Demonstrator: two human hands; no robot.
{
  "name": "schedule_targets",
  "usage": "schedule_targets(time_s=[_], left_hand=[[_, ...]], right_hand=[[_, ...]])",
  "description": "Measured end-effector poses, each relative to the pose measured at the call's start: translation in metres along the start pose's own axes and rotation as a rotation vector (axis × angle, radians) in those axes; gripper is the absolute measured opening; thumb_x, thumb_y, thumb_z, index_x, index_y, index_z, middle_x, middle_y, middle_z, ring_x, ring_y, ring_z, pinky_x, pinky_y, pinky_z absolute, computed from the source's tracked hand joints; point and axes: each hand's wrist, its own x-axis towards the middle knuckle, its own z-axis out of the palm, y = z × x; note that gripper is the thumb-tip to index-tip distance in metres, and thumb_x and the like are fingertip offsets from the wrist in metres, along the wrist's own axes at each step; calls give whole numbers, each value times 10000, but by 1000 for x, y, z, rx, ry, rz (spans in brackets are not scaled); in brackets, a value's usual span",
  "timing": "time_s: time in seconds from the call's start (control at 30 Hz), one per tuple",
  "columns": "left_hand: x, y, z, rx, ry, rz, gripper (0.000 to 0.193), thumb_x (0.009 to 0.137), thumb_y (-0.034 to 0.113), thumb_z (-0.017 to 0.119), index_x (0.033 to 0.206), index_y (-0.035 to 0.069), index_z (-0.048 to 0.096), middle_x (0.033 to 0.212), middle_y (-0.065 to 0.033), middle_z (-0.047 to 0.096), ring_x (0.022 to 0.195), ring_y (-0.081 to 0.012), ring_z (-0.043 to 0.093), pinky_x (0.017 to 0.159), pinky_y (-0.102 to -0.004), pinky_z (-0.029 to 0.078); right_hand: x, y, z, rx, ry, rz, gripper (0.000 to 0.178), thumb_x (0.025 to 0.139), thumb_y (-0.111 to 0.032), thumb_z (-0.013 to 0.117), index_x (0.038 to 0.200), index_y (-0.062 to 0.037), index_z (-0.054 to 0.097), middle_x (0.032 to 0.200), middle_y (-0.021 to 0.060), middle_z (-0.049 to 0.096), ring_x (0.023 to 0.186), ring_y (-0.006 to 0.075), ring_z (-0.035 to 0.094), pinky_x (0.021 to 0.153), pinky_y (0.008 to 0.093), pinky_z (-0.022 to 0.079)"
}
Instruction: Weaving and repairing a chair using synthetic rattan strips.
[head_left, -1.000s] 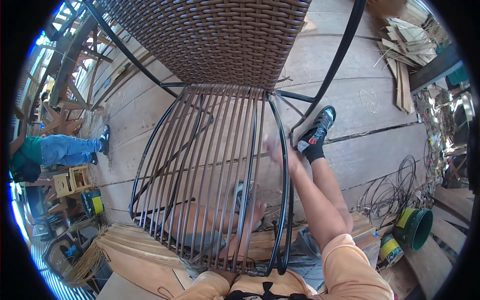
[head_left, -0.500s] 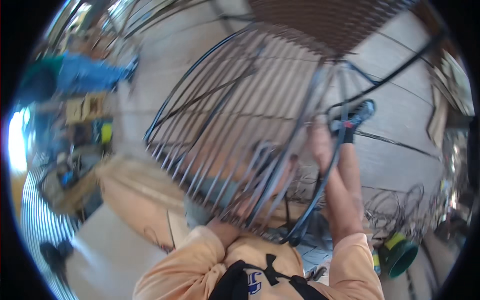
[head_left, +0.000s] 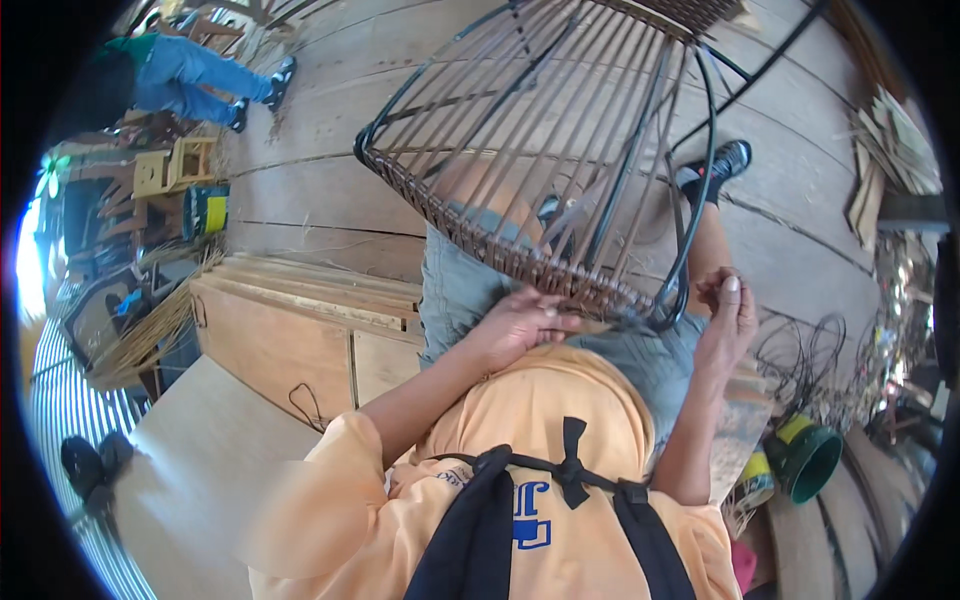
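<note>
A chair-like frame point(head_left: 400, 95) of dark tubing leans across my lap, strung with long brown strands point(head_left: 520, 170). Along its near edge runs a band of tight brown weaving point(head_left: 480, 238). Just below that band is my left hand point(head_left: 520, 325), its fingers bent together close to the weave; whatever they hold is hidden. To the right of the frame, apart from it, my right hand point(head_left: 732, 310) is raised with thumb and fingers pinched. What lies in that pinch is too small to name.
Long wooden boards point(head_left: 310, 290) lie at my left, beside a wooden box point(head_left: 270, 350). A green bucket point(head_left: 805, 465) stands at the right, near tangled dark strands point(head_left: 815, 350). At the upper left is another person's leg in blue trousers point(head_left: 195, 75). Wood scraps point(head_left: 895, 150) lie at the far right.
The frame has turned and shifted up and to the right, bringing its woven edge crosswise before me. My right hand has come off the frame's side and back toward me; my left hand shows more fully.
</note>
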Motion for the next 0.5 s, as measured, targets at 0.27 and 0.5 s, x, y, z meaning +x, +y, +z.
schedule_targets(time_s=[0.27,0.5], left_hand=[[1,1,14,65,72,199,227,927,224,531,1053,37,508,1036,-70,612,874,-165,623,705,-262,482],[0,-12,16,487,280,364,203,894,208,565,934,11,594,928,-73,650,745,-121,623,589,-247,472]], right_hand=[[-41,-20,15,-350,25,-321,172,936,-126,508,962,9,611,817,20,580,720,66,484,669,204,413],[-46,-54,34,-401,-193,-274,138,921,-115,532,969,-13,613,773,-1,596,657,47,487,605,185,408]])
